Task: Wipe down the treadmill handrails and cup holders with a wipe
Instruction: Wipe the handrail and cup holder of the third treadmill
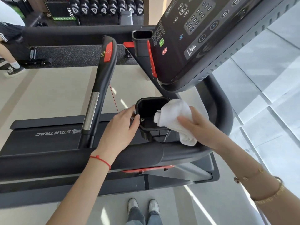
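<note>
A black cup holder (146, 125) hangs beside the treadmill console, near the middle of the view. My left hand (121, 127) grips its left rim, thumb hooked over the edge. My right hand (198, 127) holds a bunched white cloth (174, 117) over the holder's right rim, and a fold of it dips inside. Along the near side runs a thick black handrail (81, 161). An inner handle bar (100, 85) with a red patch and a chrome section rises at the left. A second cup holder (142, 41) sits on the far side of the console.
The console panel (194, 38) with buttons overhangs the upper right. The treadmill deck (48, 137) marked STAR TRAC lies at the left. Another person's legs (9, 62) stand at the far left. A dumbbell rack (103, 8) lines the back. My shoes (142, 207) show below.
</note>
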Demonstrator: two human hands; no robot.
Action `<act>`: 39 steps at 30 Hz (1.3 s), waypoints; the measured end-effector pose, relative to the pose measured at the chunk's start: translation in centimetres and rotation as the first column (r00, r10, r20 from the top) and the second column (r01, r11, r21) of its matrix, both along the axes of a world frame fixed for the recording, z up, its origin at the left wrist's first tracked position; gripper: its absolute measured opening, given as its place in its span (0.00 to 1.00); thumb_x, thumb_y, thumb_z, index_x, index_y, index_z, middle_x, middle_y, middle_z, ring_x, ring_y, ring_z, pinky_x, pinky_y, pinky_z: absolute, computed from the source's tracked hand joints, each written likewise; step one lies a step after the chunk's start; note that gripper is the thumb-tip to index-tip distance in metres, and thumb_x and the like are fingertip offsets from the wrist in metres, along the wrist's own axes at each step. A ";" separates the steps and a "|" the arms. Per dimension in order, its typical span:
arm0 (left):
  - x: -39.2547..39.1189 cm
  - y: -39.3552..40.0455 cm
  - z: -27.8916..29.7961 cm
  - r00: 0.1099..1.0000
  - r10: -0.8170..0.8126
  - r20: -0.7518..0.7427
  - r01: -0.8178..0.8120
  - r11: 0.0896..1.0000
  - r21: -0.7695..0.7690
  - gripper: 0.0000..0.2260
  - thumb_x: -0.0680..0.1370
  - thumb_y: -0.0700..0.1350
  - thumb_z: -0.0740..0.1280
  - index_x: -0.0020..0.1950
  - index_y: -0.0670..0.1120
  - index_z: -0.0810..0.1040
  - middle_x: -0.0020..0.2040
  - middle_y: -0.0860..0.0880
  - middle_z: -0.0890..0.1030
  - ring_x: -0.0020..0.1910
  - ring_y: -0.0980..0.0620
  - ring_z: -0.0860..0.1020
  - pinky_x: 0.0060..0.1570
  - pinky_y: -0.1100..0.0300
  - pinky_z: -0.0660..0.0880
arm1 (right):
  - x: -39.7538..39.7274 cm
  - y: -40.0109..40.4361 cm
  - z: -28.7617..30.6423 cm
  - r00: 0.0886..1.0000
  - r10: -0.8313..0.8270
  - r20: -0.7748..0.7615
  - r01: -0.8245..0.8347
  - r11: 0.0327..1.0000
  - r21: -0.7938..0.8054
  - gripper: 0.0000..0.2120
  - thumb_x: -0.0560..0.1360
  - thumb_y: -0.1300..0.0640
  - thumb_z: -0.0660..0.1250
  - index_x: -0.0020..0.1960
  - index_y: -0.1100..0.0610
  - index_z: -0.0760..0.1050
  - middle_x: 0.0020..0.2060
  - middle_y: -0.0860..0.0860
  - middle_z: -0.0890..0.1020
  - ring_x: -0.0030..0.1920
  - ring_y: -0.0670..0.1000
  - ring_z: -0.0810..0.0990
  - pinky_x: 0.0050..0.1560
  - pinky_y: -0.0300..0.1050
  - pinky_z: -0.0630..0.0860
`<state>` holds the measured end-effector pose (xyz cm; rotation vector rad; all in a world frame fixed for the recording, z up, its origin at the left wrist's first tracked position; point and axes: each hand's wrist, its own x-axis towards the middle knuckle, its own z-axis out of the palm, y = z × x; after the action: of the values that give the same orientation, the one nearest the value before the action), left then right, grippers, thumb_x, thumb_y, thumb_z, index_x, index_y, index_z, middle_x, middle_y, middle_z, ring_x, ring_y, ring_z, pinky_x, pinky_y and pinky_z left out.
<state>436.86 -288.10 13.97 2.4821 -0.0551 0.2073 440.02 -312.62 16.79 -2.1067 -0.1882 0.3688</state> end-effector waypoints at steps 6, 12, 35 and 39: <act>-0.2 0.0 0.1 1.000 -0.003 0.019 0.003 1.000 -0.011 0.17 0.83 0.49 0.57 0.71 0.51 0.71 0.51 0.52 0.79 0.48 0.54 0.78 0.49 0.52 0.78 | -1.8 -1.0 2.7 0.881 0.443 0.163 -0.411 0.890 -0.199 0.23 0.80 0.50 0.61 0.73 0.47 0.60 0.58 0.31 0.70 0.58 0.35 0.70 0.54 0.28 0.65; -0.2 0.1 0.0 1.000 -0.019 0.020 0.019 1.000 -0.004 0.16 0.82 0.50 0.58 0.69 0.52 0.71 0.52 0.52 0.79 0.49 0.51 0.79 0.47 0.52 0.78 | -1.0 4.4 2.0 0.769 0.619 0.158 -0.523 0.752 -0.401 0.26 0.80 0.46 0.61 0.74 0.53 0.59 0.66 0.48 0.71 0.66 0.49 0.68 0.67 0.46 0.64; -0.1 0.1 -0.1 1.000 0.003 -0.013 -0.003 1.000 -0.012 0.17 0.82 0.51 0.57 0.71 0.54 0.69 0.53 0.53 0.80 0.50 0.53 0.78 0.49 0.52 0.78 | -1.0 2.1 0.2 0.837 0.382 0.392 -0.292 0.917 -0.271 0.22 0.79 0.52 0.62 0.72 0.47 0.62 0.63 0.44 0.74 0.61 0.48 0.72 0.57 0.44 0.69; -0.1 -0.2 0.0 1.000 0.023 -0.018 -0.023 1.000 -0.012 0.18 0.83 0.50 0.57 0.72 0.53 0.69 0.54 0.52 0.80 0.50 0.52 0.78 0.49 0.50 0.78 | 2.4 2.9 0.8 0.813 0.320 0.486 -0.211 0.941 -0.265 0.27 0.77 0.59 0.63 0.74 0.50 0.59 0.69 0.47 0.69 0.68 0.49 0.67 0.64 0.44 0.66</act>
<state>436.73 -288.26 13.95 2.4728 -0.0174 0.1948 442.43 -309.69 17.55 -2.3467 -0.8089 -0.0437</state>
